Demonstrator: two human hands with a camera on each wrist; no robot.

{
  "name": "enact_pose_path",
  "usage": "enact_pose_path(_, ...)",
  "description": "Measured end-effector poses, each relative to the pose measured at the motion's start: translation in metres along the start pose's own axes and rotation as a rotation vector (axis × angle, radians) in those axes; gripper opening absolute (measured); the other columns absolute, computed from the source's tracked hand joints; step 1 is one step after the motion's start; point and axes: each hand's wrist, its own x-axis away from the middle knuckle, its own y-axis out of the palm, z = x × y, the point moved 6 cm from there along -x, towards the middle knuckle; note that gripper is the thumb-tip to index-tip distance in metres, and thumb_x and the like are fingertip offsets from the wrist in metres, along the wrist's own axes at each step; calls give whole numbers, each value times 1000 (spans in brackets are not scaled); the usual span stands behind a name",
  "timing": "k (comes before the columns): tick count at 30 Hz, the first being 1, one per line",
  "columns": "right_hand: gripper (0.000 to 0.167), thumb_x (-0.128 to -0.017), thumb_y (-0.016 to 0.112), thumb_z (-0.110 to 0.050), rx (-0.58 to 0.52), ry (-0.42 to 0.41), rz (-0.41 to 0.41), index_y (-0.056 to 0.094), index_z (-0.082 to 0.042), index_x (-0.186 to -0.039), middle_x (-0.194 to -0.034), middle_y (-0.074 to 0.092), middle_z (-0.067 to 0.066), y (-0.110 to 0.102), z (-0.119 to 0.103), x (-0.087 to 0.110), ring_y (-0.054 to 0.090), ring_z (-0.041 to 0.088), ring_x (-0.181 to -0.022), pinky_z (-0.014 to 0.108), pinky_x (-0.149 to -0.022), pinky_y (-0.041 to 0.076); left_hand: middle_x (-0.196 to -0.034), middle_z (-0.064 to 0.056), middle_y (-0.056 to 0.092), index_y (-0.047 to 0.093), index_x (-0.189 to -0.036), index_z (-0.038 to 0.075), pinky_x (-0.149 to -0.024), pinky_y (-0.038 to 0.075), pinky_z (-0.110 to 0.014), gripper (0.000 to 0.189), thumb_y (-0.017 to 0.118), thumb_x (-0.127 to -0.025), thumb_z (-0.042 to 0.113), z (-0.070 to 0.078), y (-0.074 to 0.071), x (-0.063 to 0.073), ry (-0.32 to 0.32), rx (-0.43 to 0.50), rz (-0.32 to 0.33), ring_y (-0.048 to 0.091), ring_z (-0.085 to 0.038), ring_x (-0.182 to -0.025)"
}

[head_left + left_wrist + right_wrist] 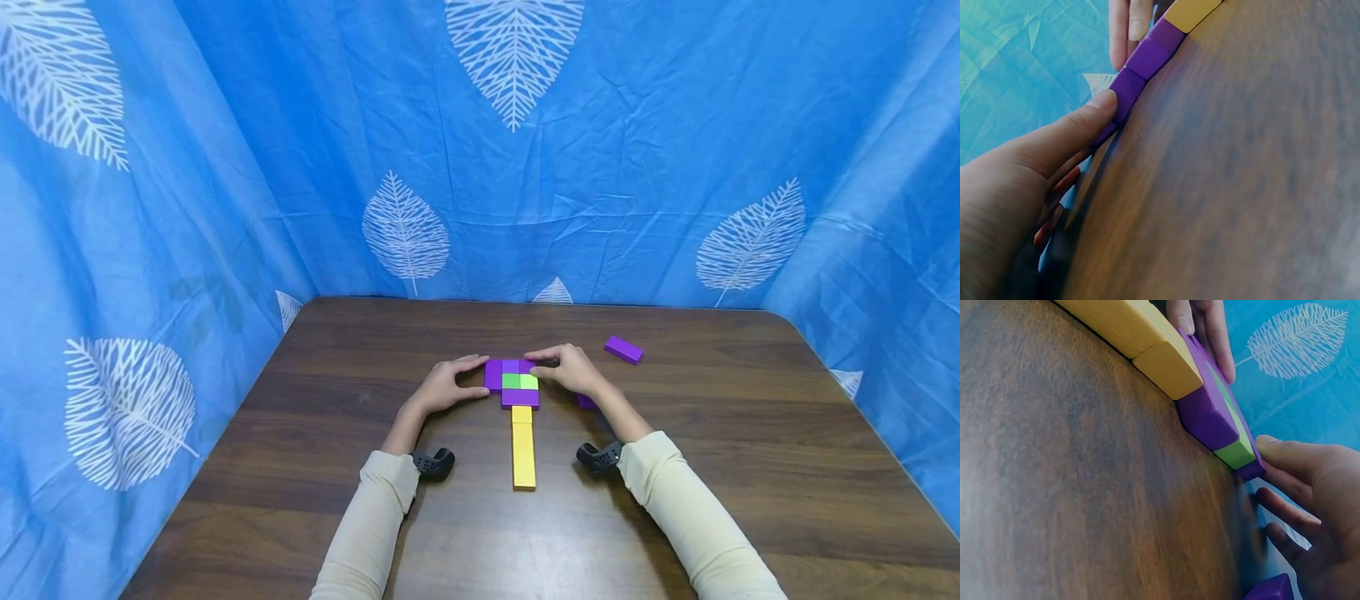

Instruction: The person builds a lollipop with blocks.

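Observation:
Flat on the table, purple blocks (521,397) surround a green block (511,381) and a lighter green block (528,382). Yellow blocks (523,454) run from this group toward the person. My left hand (442,386) pinches the upright purple block (492,375) on the group's left side, thumb at its near end and index finger at its far end. At the far right corner, my right hand (572,371) pinches another purple block (527,365) between thumb and index finger. Its other fingers spread loosely in the right wrist view.
A loose purple block (624,349) lies to the right, beyond the right hand. Another purple block (586,402) is partly hidden under the right wrist. Blue leaf-patterned curtains (517,208) enclose the brown wooden table (360,333) at the back and sides.

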Motion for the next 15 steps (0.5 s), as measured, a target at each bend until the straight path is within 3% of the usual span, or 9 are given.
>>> enact_pose_path(8, 33, -89, 63, -27, -45, -20, 47, 65, -12, -118, -117, 62, 8, -9, 2, 11, 52, 26, -115, 45, -95, 42, -139, -7, 44, 48, -137, 20, -105, 31, -42, 65, 67, -81, 46, -1, 0, 1, 16, -15, 12, 37, -24, -130)
enact_pose_path(15, 35, -88, 63, -33, -67, -37, 143, 66, -12, -116, -114, 64, 7, -31, 7, 36, 54, 27, -113, 46, -93, 44, -140, -6, 43, 48, -137, 19, -105, 30, -40, 65, 68, -80, 45, 0, 0, 1, 18, -10, 8, 36, -22, -130)
